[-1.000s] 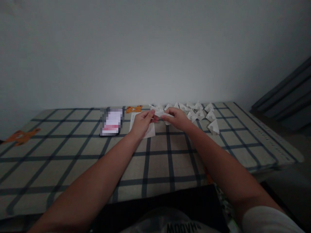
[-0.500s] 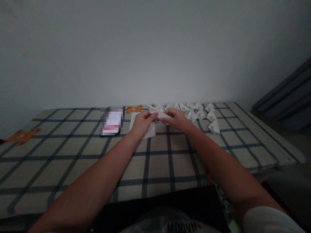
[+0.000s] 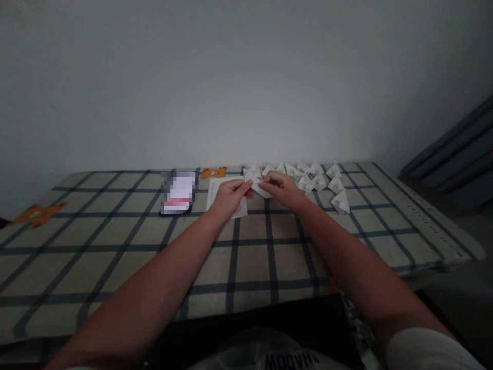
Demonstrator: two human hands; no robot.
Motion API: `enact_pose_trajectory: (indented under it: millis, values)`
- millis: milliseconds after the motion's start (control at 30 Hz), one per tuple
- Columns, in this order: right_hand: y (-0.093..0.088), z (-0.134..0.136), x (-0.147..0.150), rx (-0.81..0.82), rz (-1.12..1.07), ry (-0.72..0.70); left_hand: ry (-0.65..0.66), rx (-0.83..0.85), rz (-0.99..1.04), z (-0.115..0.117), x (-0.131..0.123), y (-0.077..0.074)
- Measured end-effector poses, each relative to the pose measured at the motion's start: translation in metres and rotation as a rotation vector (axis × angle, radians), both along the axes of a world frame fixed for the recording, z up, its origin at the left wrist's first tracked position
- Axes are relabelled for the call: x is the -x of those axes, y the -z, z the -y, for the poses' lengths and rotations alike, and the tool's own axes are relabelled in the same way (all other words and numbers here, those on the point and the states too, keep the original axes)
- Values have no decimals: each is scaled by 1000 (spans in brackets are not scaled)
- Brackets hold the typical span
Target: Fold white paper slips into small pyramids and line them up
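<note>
Between my two hands is a folded piece of white paper (image 3: 257,183), held above the cloth. My left hand (image 3: 230,197) pinches its left side between thumb and fingers. The thumb and curled fingers of my right hand (image 3: 282,189) grip its right side. Below and behind my left hand lie flat white paper sheets (image 3: 241,209), partly covered by that hand. Several small folded paper shapes (image 3: 319,182) with pointed tips sit just beyond and to the right of my right hand; one folded paper (image 3: 340,202) is nearest to me.
A checked cloth (image 3: 254,262) covers the table, with printed bears on it. On the left lies a phone (image 3: 180,191), its screen lit and blurred. A pale wall (image 3: 246,87) rises behind the table. Dark grey fabric (image 3: 458,139) hangs at the right.
The folded paper has turned between my hands, so a broader face now shows and its long point at the left is gone from view. Both hands stay in nearly the same place.
</note>
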State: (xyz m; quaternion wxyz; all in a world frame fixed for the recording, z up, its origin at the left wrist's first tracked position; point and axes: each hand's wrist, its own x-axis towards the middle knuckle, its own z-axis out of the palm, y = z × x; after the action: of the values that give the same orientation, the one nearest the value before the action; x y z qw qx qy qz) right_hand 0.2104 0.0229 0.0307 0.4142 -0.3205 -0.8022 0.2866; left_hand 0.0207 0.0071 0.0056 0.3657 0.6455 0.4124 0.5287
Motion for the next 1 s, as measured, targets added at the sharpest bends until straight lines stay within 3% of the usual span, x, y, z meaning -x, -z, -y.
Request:
enact_pose_trajectory:
  millis: [200,367,567,1000]
  values:
    - [1,-3,-1,1,-22,-45,-8,32,110,-1,-1,-3]
    - [3,-3,-1,98,-19,-78,-13,56,257,-3,-5,-3]
    - [1,-1,0,37,176,40,-20,94,370,-3,-6,-5]
    - [2,0,0,-57,178,-92,40,53,174,-2,-5,-1]
